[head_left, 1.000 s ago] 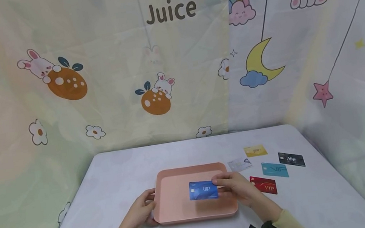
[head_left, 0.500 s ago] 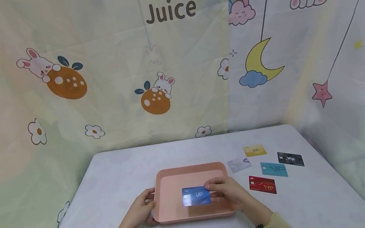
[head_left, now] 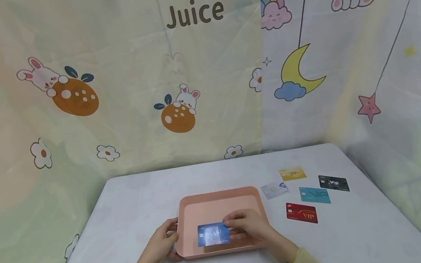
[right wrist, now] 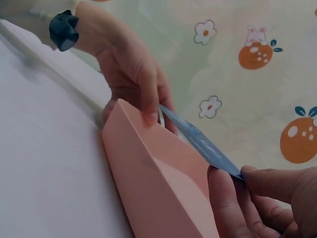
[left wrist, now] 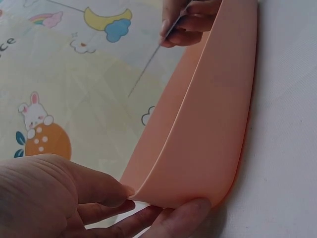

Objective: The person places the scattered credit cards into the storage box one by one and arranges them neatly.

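A blue VIP card is pinched at its right end between the thumb and fingers of my right hand. The card hovers above the pink tray, apart from its floor; the right wrist view shows the card tilted, nearly edge-on. My left hand grips the tray's left end. In the left wrist view, the thumb of the left hand lies on the rim and other fingers touch the outer wall below.
Right of the tray lie a red card, a teal card, a black card, a yellow card and a pale silver card. A white table bears everything, with printed curtains behind.
My right hand has carried the blue card leftward and slightly nearer to me over the tray. My left hand keeps its hold on the tray's left end.
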`<action>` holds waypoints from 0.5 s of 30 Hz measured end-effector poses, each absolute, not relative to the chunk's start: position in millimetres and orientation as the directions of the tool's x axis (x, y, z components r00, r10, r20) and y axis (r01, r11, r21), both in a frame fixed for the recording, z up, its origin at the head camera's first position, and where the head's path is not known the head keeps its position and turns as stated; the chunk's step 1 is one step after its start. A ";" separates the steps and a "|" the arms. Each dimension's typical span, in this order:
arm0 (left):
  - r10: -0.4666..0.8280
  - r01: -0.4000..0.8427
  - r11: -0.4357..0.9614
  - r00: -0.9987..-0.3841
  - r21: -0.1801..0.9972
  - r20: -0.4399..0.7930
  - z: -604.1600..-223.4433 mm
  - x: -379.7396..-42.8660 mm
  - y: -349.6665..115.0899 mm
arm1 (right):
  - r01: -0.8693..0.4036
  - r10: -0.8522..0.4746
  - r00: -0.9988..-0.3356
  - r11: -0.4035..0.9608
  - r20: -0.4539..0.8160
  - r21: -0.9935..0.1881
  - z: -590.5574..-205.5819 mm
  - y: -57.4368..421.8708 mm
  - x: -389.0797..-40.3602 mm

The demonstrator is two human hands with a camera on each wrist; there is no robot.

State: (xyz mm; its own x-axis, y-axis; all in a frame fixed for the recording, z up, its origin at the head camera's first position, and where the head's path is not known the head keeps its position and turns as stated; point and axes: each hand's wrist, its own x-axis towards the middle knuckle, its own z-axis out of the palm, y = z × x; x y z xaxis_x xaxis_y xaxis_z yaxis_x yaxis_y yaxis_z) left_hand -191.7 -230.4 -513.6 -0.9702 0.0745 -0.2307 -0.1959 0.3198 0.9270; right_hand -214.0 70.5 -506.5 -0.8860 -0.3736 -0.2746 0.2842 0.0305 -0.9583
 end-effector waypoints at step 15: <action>0.061 -0.202 0.351 -0.970 0.914 -0.237 -511.6 -192.3 -229.1 | 0.254 -0.389 -0.884 0.064 -0.259 -0.965 -508.7 48.1 -213.0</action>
